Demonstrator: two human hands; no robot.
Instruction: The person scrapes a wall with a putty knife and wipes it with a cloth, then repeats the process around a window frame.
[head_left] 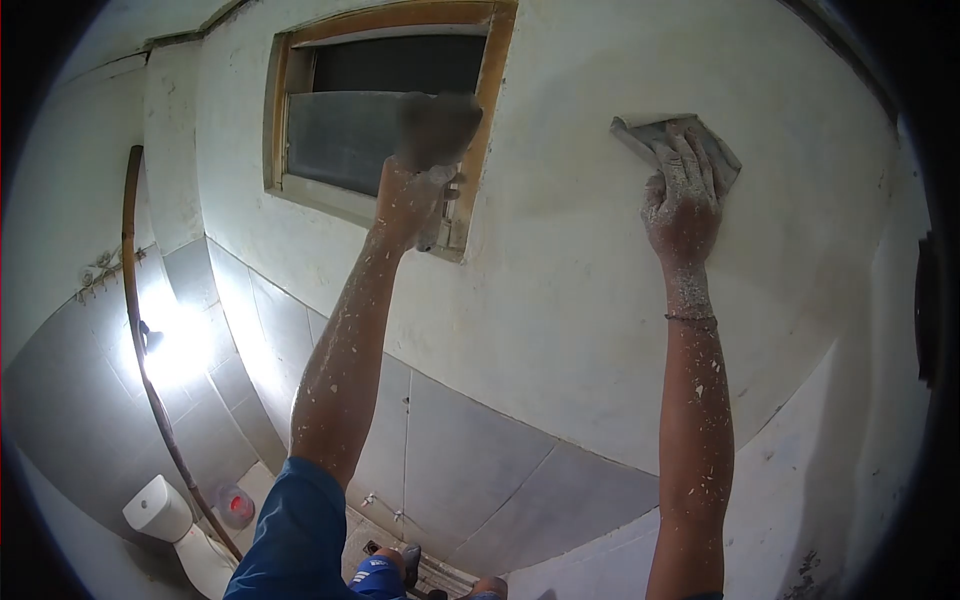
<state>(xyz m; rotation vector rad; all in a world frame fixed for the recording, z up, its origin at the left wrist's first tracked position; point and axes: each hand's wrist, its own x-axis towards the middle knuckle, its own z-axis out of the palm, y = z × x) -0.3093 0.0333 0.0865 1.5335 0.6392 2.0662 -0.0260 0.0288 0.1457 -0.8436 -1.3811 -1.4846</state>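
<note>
A folded grey sheet (722,160) lies against the pale wall at the upper right. My right hand (684,200), coated in white dust, presses it to the wall with fingers stretched over it. To the left, my left hand (412,200) is raised at the lower right corner of the wooden window frame (487,130), its fingers curled. Something greyish shows beside those fingers, but I cannot make out what they hold. A dark blurred patch covers the area just above that hand. White flakes speckle both forearms.
A long wooden pole (133,260) leans at the left near a bright lamp (153,340). Below are a white toilet (160,508) and a clear container with something red (235,506). Grey tiles (450,440) line the lower wall. Knees in blue shorts (377,580) show at the bottom.
</note>
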